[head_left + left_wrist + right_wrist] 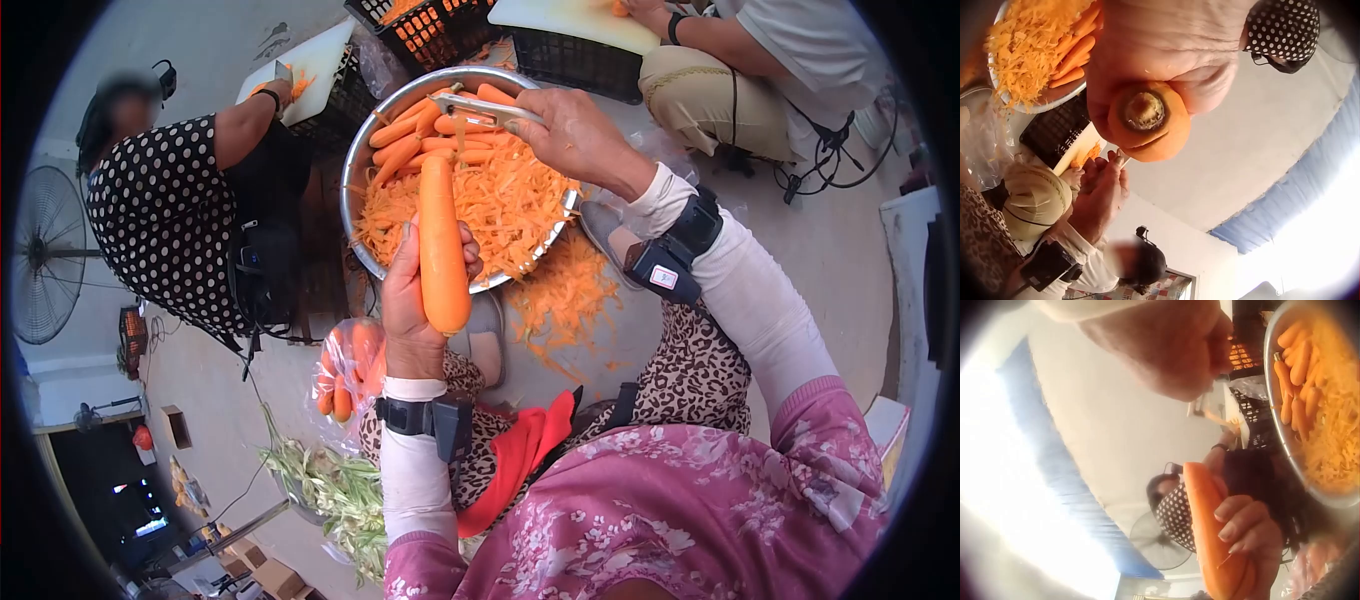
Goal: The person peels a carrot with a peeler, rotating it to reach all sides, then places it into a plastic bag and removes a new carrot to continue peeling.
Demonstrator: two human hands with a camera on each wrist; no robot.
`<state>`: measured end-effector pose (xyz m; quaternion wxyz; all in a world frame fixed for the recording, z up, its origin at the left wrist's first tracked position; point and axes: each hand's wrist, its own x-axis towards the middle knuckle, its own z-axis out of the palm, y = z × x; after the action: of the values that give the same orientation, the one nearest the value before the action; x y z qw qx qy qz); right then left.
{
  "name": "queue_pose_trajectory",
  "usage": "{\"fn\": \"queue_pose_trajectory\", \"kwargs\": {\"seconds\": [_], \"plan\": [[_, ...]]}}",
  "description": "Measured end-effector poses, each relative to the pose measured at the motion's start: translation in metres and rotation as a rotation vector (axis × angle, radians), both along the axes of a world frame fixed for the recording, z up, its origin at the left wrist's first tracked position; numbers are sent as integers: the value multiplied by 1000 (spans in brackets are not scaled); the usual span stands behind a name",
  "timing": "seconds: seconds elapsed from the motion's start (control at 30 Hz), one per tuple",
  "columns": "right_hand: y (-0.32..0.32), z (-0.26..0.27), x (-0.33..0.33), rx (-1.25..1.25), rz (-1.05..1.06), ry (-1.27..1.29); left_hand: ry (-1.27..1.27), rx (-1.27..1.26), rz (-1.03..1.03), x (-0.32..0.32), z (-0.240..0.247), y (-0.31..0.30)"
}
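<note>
My left hand (403,275) grips a large carrot (444,250), which points up and away from me over the near side of a metal basin. In the left wrist view the carrot's stem end (1169,128) faces the camera. Beyond the carrot's far tip, my right hand (575,135) holds a metal peeler (500,108) by its handle, with a strip of peel hanging at its head. The wide basin (352,175) contains several whole carrots (400,150) at the far side and a heap of orange peelings (515,205) nearer me.
More peelings (565,295) lie on the floor beside the basin. A clear plastic bag of carrots (345,375) and green leaves (340,490) are at my left. Two people work at cutting boards (325,70) on black crates (575,68) ahead. A fan (48,250) stands far left.
</note>
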<state>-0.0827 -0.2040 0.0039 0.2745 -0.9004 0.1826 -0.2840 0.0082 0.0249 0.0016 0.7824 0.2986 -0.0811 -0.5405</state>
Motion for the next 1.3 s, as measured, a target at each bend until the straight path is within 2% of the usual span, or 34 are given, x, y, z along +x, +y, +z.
{"fn": "queue_pose_trajectory", "kwargs": {"seconds": [0.07, 0.1, 0.17, 0.23, 0.3, 0.33, 0.37, 0.43, 0.47, 0.53, 0.57, 0.63, 0.7, 0.77, 0.83, 0.9, 0.93, 1.03, 1.07, 1.1, 1.13, 1.17, 1.23, 1.3], "plan": [[15, 17, -7, 150, 169, -91, 21, 6, 32, 2, -3, 1], [22, 21, -10, 154, 162, -95, 45, 19, 67, 4, -3, 1], [34, 25, -16, 329, 373, -69, 80, 4, 75, 6, -2, 0], [40, 21, -17, 303, 447, -59, 115, -16, 89, 7, -2, 0], [47, 21, -20, 324, 626, 53, 161, -9, 122, 7, -2, 1], [49, 28, -23, 343, 642, 86, 185, -21, 93, 6, 3, -1], [49, 26, -21, 350, 639, 86, 187, -15, 90, 6, 2, -1], [43, 22, -15, 287, 403, 9, 224, -74, 18, 5, -1, -2], [35, 18, -12, 289, 401, 9, 225, -72, 16, 3, -1, -2], [13, 9, -4, 77, 28, 82, 126, -53, -46, 1, 1, -2], [8, 5, -2, 78, 25, 80, 124, -51, -49, 1, 2, -2], [6, 9, 1, 93, 58, -89, 119, -61, 3, 1, 2, -2], [16, 16, -7, 150, 120, -48, 95, -25, 50, 4, -2, -1], [32, 24, -17, 289, 376, 4, 71, 15, 86, 7, -7, 1], [43, 21, -20, 244, 457, 12, 76, 104, 153, 8, -9, 3], [53, 23, -25, 352, 747, 21, 66, 138, 193, 7, -7, 2], [56, 35, -30, 364, 763, 124, 55, 173, 227, 6, -6, 2], [57, 22, -27, 319, 722, 115, 20, 130, 170, 6, -4, 4], [54, 17, -23, 321, 720, 117, 91, 197, 267, 3, -4, 3], [49, 13, -18, 192, 493, 40, 94, 199, 264, 4, -6, 2], [42, 8, -13, 63, 265, -35, 106, 102, 160, 6, -10, 3], [31, 3, -8, 65, 262, -33, 117, 4, 55, 6, -12, 2], [14, 4, 1, 33, 32, -106, 116, 17, 59, 7, -12, 1], [13, 13, -5, 113, 110, -108, 113, 26, 77, 9, -12, 1]]}}
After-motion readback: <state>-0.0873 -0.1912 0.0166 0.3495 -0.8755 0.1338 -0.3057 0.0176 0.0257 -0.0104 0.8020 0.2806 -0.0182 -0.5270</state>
